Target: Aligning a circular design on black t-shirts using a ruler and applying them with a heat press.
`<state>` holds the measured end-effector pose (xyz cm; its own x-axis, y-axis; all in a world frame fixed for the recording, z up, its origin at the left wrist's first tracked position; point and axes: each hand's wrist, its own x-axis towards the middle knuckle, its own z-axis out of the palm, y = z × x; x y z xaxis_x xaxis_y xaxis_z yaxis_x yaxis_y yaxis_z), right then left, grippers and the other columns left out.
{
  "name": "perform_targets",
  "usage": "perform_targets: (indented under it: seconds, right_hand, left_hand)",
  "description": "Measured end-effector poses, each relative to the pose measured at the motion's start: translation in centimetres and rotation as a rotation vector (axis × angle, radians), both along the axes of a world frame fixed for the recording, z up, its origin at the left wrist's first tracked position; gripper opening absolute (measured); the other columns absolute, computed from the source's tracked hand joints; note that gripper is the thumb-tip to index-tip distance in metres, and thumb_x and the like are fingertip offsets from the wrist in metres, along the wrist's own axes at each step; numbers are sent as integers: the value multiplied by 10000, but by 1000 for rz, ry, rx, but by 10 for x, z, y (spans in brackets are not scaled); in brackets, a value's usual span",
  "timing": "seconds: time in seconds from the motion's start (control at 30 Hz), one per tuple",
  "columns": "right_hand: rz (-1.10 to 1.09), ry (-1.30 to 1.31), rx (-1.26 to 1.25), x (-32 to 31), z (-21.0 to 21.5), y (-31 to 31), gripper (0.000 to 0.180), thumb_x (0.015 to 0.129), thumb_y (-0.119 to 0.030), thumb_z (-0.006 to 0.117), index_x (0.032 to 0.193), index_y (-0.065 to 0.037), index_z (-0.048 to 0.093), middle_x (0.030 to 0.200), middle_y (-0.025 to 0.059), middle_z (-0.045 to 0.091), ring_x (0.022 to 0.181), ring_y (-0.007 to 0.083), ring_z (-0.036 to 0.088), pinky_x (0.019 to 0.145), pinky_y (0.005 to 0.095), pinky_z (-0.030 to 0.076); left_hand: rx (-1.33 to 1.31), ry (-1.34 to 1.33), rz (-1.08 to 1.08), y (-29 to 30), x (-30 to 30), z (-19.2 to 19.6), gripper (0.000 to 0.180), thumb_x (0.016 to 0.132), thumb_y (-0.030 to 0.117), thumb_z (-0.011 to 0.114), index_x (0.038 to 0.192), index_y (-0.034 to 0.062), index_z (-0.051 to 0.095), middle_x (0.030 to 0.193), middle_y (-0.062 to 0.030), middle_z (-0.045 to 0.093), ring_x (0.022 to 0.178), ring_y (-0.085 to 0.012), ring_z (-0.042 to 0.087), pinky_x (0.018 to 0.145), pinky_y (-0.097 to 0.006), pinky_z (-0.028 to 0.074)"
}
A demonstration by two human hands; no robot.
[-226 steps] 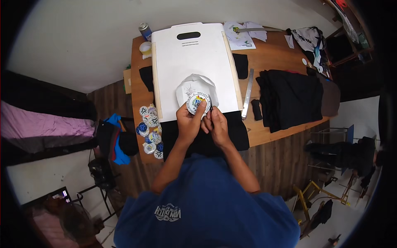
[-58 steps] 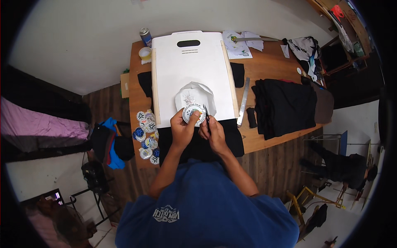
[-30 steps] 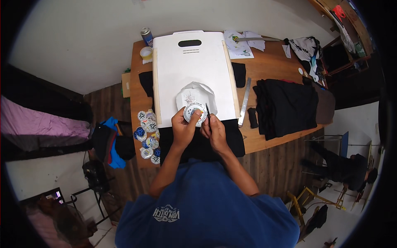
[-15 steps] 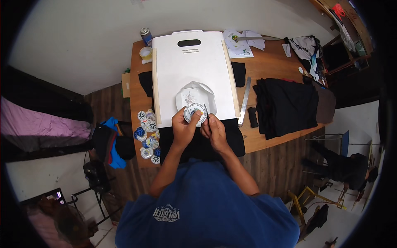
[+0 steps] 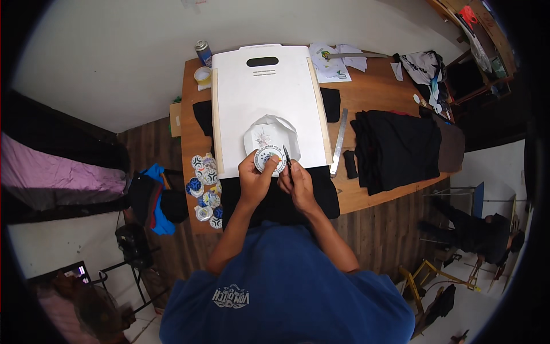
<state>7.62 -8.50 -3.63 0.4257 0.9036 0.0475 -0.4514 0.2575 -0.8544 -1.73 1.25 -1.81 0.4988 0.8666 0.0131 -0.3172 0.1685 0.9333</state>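
Note:
My left hand [image 5: 254,179] pinches a round white printed badge [image 5: 267,153], thumb across its face. Close by on the right, my right hand [image 5: 298,184] is closed on what look like small dark scissors [image 5: 286,153], their pointed end up along the badge's right edge. Just beyond both hands a folded white paper [image 5: 283,127] lies like a shallow dish, with pale scraps in it. Beneath is a large white board [image 5: 240,103] with a slot handle at its far end. Black cloth [image 5: 281,198] shows under the board's near edge.
Several round printed cut-outs [image 5: 206,198] lie along the table's left edge. A spray can [image 5: 203,53] and a yellow-white tape roll [image 5: 202,74] stand far left. To the right are a steel ruler [image 5: 339,143] and folded black cloth [image 5: 392,149]. A person [image 5: 487,235] is at far right.
The dark point in my right hand shows a little longer beside the badge. Both hands stay almost in place; the view has shifted very slightly.

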Motion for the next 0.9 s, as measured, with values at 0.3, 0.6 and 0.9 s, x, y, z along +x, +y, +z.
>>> perform_targets:
  seconds: [0.3, 0.6, 0.9]
  right_hand:
    - [-87, 7, 39, 2, 0, 1, 412, 1168, -380, 327, 980, -68, 521, 644, -40, 343, 545, 76, 306, 524, 250, 308]
    - [-33, 22, -87, 0, 5, -11, 401, 1166, -376, 325, 976, -68, 498, 638, -17, 348, 549, 101, 322, 550, 264, 341]
    - [-115, 9, -77, 2, 3, -34, 399, 1165, -378, 344, 994, -59, 514, 635, -17, 354, 555, 98, 341, 554, 261, 344]
  left_hand:
    - [-51, 162, -57, 2, -2, 5, 175, 990, 104, 712, 1094, -36, 705, 962, -36, 724, 855, -83, 650, 767, -246, 523]
    - [18, 121, -6, -13, -1, 4, 146, 996, 102, 693, 1069, -23, 710, 964, -42, 732, 848, -85, 656, 771, -248, 521]
    - [-1, 115, -48, -28, 6, 6, 146, 997, 120, 704, 1054, -14, 713, 947, -39, 731, 844, -86, 656, 775, -249, 521]
